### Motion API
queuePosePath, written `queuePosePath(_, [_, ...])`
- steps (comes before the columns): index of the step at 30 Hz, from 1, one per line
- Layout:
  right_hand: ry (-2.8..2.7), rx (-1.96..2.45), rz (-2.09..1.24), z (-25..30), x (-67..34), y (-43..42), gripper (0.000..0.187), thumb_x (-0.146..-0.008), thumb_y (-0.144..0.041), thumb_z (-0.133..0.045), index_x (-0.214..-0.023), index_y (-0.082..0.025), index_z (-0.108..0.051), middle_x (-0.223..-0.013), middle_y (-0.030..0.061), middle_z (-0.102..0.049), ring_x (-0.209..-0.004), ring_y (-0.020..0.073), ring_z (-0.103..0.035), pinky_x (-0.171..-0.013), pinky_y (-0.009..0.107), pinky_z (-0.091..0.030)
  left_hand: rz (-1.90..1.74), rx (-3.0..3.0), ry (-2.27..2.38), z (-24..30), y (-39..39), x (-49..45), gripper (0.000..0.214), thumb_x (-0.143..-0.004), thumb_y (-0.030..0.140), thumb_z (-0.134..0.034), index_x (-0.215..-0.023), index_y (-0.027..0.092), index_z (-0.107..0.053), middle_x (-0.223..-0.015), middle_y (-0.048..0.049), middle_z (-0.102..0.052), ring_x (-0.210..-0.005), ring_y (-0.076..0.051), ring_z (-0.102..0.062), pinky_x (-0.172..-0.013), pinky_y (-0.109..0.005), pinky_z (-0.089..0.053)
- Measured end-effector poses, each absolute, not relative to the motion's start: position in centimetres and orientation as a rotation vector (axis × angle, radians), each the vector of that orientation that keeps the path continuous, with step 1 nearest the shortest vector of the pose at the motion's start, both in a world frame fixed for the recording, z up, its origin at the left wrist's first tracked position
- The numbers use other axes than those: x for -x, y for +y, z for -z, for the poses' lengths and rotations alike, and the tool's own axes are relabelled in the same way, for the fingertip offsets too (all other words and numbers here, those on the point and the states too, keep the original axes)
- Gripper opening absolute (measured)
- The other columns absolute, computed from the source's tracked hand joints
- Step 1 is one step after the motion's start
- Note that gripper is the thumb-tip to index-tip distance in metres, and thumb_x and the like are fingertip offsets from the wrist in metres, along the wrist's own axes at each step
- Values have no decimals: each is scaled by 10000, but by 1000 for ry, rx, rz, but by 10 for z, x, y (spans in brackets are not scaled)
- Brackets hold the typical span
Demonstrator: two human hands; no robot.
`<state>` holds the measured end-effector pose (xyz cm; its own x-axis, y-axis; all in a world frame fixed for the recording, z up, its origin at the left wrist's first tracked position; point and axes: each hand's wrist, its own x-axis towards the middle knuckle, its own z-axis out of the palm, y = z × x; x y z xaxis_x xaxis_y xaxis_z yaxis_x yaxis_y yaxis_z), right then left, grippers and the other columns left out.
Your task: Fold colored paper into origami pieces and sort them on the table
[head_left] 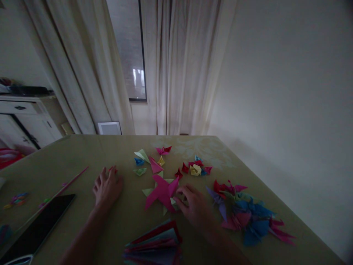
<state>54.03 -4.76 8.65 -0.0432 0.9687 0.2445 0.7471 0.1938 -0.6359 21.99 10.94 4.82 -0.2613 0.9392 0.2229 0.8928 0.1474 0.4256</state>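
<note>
On the table lies a folded paper star [162,192], pink over pale green. My right hand [194,206] is at its right side, with thumb and index fingertip curled close together on a pale point there. Left of the star, my left hand [108,187] rests low over the table with its fingers bent. A small red folded paper piece [114,169] shows between its index finger and thumb, partly hidden by them. Beyond the star lie a pink folded piece [154,165], a pale green one [142,156] and a yellow paper piece [195,169].
Colourful paper cranes [248,215] are heaped at the right near the wall. A fanned paper stack [156,244] lies in front. At the left are a black tablet [41,224], a thin pink stick [71,181] and a small colourful pile [19,198]. Curtains [187,66] hang behind the table.
</note>
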Motion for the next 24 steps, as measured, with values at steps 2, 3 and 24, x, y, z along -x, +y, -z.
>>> queuePosePath(2, [-1888, 1633, -483, -88, -545, -49, 138, -921, -216, -752, -1053, -234, -719, -1081, 52, -747, -952, 235, -713, -836, 314, -492, -685, -1883, 2311, -49, 115, -221, 602, -1043, 489, -394, -1533, 164, -519, -1635, -260, -440, -1452, -508, -441, -1099, -706, -405])
queuePosePath(3, [-1920, 1638, -513, -88, -547, -49, 195, -898, -207, -769, -1081, -238, -711, -1114, 51, -749, -989, 241, -717, -850, 310, -489, -674, -1906, 2299, -49, 118, -221, 579, -1044, 475, -385, -1488, 147, -561, -1579, -264, -506, -1405, -496, -493, -1087, -693, -420])
queuePosePath(24, [-1404, 1387, -431, -92, -565, -40, 301, -1000, -412, -625, -1229, -230, -694, -1289, 139, -671, -786, 186, -711, -685, 319, -604, -1462, -2202, 1134, -57, 63, -304, 357, -985, 408, -666, -1308, 255, -671, -1238, -104, -719, -1021, -258, -754, -917, -393, -645])
